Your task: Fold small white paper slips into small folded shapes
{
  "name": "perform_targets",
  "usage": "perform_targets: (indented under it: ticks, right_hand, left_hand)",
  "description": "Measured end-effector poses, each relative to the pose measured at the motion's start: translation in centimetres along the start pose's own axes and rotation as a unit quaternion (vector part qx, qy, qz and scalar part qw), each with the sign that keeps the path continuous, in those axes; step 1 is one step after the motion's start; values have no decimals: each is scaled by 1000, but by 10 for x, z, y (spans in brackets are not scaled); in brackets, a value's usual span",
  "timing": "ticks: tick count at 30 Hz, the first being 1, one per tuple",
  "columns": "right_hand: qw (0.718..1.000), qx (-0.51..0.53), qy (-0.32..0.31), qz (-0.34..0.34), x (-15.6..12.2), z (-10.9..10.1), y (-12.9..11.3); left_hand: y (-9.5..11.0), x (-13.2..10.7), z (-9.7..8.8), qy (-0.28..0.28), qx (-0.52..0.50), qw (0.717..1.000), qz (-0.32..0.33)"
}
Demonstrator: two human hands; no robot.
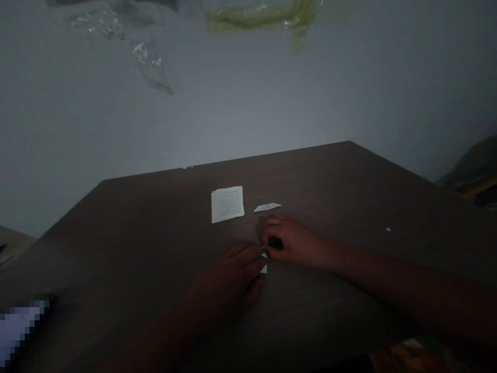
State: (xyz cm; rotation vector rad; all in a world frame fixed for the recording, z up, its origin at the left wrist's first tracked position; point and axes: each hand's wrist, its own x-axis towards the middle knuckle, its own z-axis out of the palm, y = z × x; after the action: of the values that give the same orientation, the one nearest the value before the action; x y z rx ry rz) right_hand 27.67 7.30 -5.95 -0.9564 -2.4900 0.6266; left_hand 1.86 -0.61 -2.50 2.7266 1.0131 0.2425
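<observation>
Right hand (293, 242) pronated, nearly closed on small dark object (275, 242); left hand (229, 274) loosely curled, hold unclear; paper scraps (264, 269) at its 3 o'clock, on desk (341, 176).

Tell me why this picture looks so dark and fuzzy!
In the head view, the light is dim, so the left hand and right hand look dark and soft-edged; the printed paper stands out brightest, and a blocky pixelated patch covers something at bottom left.

Two hands (233, 274) (295, 241), one desk (330, 176) — four papers (228, 204) (one square)
</observation>
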Motion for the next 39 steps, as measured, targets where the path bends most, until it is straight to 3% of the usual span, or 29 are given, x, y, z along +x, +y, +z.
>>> perform_targets:
  ticks: [10, 29, 39]
  right_hand:
    - [998, 30, 4, 58, 9, -1, -3]
    - [998, 26, 1, 63, 8, -1, -7]
    - [996, 29, 8, 86, 12, 1, -6]
  left_hand:
    - [0, -2, 2, -10, -9, 1000, -26]
    - [-2, -1, 2, -1, -20, 1000, -12]
    - [-3, 0, 2, -27, -2, 999, -23]
